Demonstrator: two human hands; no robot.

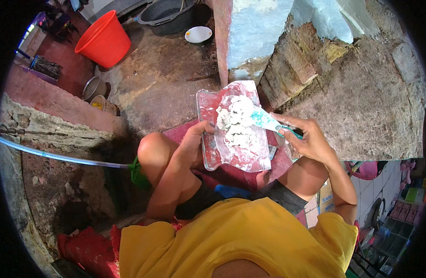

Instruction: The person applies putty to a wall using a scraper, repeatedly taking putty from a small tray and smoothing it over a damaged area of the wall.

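My left hand [194,141] grips the left edge of a red plastic board [210,104] smeared with white paste, holding it over my knees. A lump of white putty [236,125] lies in the middle of the board. My right hand [305,139] holds a teal-handled scraper [268,122] whose blade rests in the putty. I am squatting, in a yellow shirt, with both knees bare.
A rough, crumbling wall [356,92] with pale blue paint stands right in front. An orange bucket [104,39], a dark basin [169,14], a white plate [198,34] and two small tins [99,95] sit on the concrete floor at the left. A white pipe [60,156] runs along the left.
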